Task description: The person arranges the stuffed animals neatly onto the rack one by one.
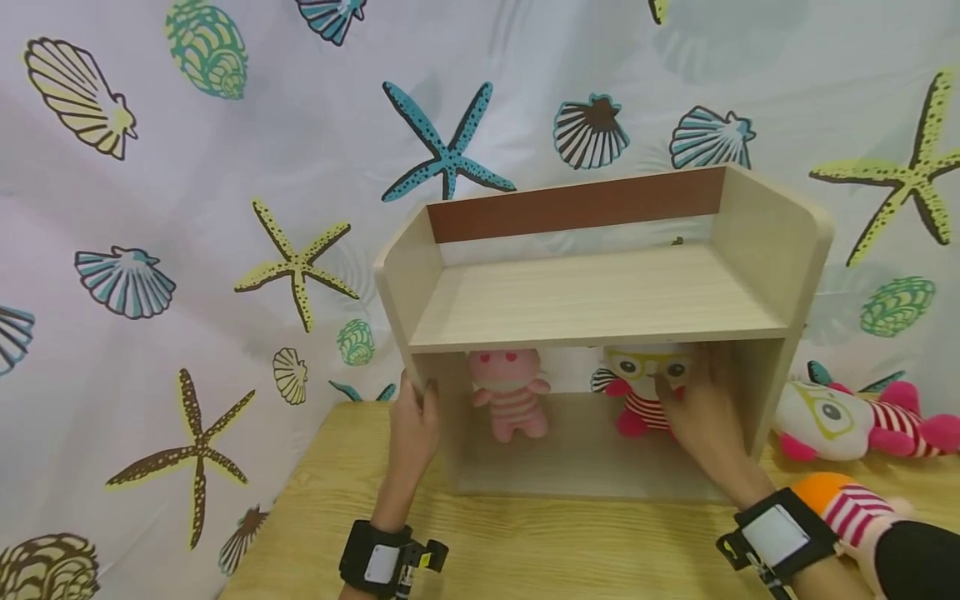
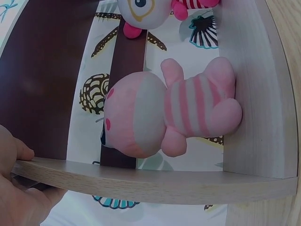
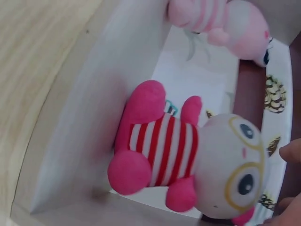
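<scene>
A light wooden shelf unit [image 1: 592, 292] stands on the table, with a lower compartment under its board. My left hand [image 1: 414, 425] grips the front edge of its left side panel, thumb and fingers on either side. Inside, on the left, sits a pink plush doll [image 2: 197, 110] with a striped body. To its right sits a panda-like plush [image 3: 164, 146] with yellow glasses and a red-striped shirt. My right hand [image 1: 705, 408] reaches into the compartment between this plush and the right panel. In the right wrist view its fingers [image 3: 292, 151] are spread beside the plush's head.
Outside the shelf, to its right, a similar plush with yellow glasses [image 1: 832, 421] lies on its side. Nearer, a doll with an orange top and striped part [image 1: 847, 504] lies by my right forearm. A patterned cloth [image 1: 315, 133] hangs behind the wooden table [image 1: 525, 550].
</scene>
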`<state>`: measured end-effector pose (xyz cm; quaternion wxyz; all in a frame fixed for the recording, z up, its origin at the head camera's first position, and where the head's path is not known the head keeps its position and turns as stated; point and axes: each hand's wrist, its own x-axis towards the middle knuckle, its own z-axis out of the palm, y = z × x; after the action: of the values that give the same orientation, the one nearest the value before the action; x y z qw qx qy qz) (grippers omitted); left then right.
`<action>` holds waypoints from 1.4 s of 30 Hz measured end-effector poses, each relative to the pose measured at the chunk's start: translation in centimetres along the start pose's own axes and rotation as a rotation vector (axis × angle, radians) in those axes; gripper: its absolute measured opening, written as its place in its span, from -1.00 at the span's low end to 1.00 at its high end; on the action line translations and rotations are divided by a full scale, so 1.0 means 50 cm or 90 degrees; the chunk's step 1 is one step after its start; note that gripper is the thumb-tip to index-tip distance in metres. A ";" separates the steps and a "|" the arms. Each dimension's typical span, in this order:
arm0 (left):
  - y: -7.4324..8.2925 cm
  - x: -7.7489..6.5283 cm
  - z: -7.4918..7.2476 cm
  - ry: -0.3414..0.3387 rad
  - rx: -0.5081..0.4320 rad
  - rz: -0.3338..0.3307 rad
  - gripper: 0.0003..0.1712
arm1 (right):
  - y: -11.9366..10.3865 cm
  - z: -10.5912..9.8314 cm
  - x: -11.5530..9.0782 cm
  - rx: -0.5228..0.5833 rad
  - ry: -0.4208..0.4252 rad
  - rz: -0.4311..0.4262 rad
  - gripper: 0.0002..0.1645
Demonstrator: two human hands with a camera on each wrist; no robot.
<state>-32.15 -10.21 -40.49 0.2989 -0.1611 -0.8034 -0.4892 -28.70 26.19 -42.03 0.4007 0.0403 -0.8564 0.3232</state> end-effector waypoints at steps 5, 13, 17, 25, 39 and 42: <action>-0.005 0.001 -0.010 -0.001 -0.008 0.001 -0.55 | -0.032 -0.028 -0.013 -0.016 -0.017 0.040 -0.18; -0.004 0.009 -0.017 0.003 -0.007 0.006 -0.56 | -0.066 -0.084 -0.027 0.026 0.001 -0.038 -0.50; -0.002 0.007 -0.019 -0.012 -0.014 -0.014 -0.52 | -0.079 -0.121 -0.042 0.043 -0.019 -0.057 -0.58; -0.004 0.010 -0.018 -0.002 0.009 0.014 -0.53 | -0.089 -0.201 -0.072 0.007 -0.080 -0.162 -0.58; -0.005 0.015 -0.016 -0.001 0.015 0.012 -0.52 | -0.001 -0.294 -0.124 -0.089 -0.197 -0.230 -0.50; -0.004 0.014 -0.012 -0.002 0.003 0.006 -0.52 | 0.041 -0.307 -0.139 -0.119 -0.219 -0.237 -0.52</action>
<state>-32.59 -10.86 -39.95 0.3006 -0.1647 -0.8043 -0.4854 -14.55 35.46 -40.86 0.3037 0.2144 -0.9159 0.1515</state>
